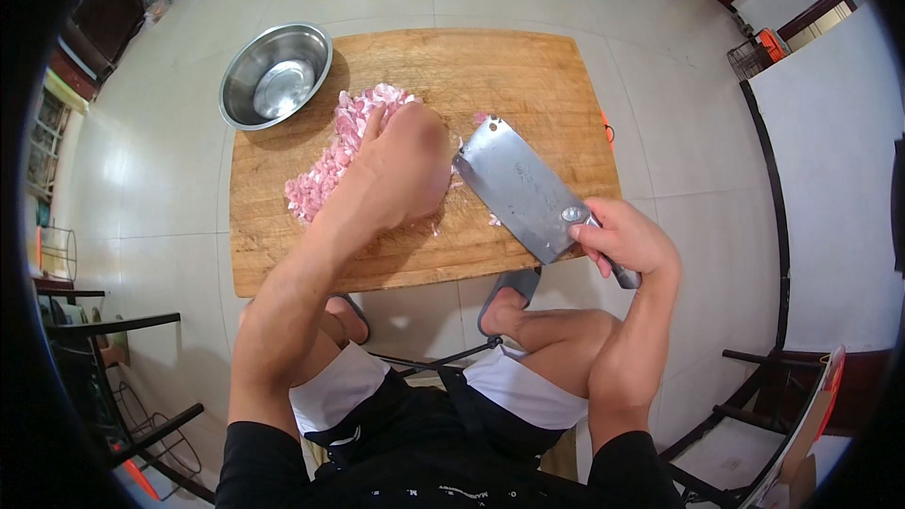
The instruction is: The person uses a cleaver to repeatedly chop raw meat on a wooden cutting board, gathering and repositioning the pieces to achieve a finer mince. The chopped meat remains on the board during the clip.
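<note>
- Chopped pink meat (332, 162): heaped left of centre frame on the wooden cutting board (528, 75); soft, wet, likely slippery and loose, so best gathered by cupping or pressing rather than pinching.
- Left hand (401, 168): palm down, fingers curled over the right edge of the pile, pressing or gathering the pieces; exact finger closure hidden beneath the hand.
- Cleaver (521, 187): broad steel blade, stiff, probably heavy, lying almost flat just right of the left hand, tip toward the meat; safe hold at the handle only.
- Right hand (627, 243): closed firmly around the cleaver handle, lower right of the board.
- Stray scraps (493, 220): near the blade's lower edge.
- Steel bowl (275, 73): upper left, overlapping the board corner, holding no meat.
- Tiled floor (141, 179): beneath the board; sandalled feet at its near edge.
</note>
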`<state>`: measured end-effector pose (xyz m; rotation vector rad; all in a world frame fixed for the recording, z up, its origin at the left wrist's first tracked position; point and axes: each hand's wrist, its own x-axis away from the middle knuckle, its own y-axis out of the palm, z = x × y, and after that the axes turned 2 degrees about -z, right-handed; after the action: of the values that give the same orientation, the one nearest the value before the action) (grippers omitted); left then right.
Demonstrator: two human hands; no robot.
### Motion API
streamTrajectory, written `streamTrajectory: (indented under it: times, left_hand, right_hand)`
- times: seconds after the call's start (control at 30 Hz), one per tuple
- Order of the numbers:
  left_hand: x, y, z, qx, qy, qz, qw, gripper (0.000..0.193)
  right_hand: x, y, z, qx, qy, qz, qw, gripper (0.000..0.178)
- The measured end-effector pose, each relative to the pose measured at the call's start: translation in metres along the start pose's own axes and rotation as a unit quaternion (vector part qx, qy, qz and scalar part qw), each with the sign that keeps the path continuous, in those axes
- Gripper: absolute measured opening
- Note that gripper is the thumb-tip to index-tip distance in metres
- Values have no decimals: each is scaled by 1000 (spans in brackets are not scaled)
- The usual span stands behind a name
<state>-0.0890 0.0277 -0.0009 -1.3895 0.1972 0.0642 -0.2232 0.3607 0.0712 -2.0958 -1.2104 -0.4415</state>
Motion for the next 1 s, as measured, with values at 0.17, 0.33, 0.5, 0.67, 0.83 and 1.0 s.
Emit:
streamTrajectory:
  times: [0.17,0.33,0.5,0.67,0.83,1.0]
  left_hand:
    - [5,-5,5,18,10,11,1000,43]
    - [7,-8,12,25,7,57,998,39]
    - [6,9,6,6,-39,134,990,36]
    - [6,2,9,-2,-71,150,986,36]
    - [5,3,8,-1,-80,142,987,42]
    - [2,10,1,-26,-42,118,992,48]
  right_hand:
    - [-23,-2,2,-13,-22,75,997,20]
    - [-28,7,-11,-24,-48,140,989,20]
    - [-1,17,-25,10,-46,110,993,21]
    - [10,8,-15,34,-20,20,999,20]
    - [3,-2,-1,4,6,1,1000,20]
    - [-16,-8,5,0,-22,73,997,21]
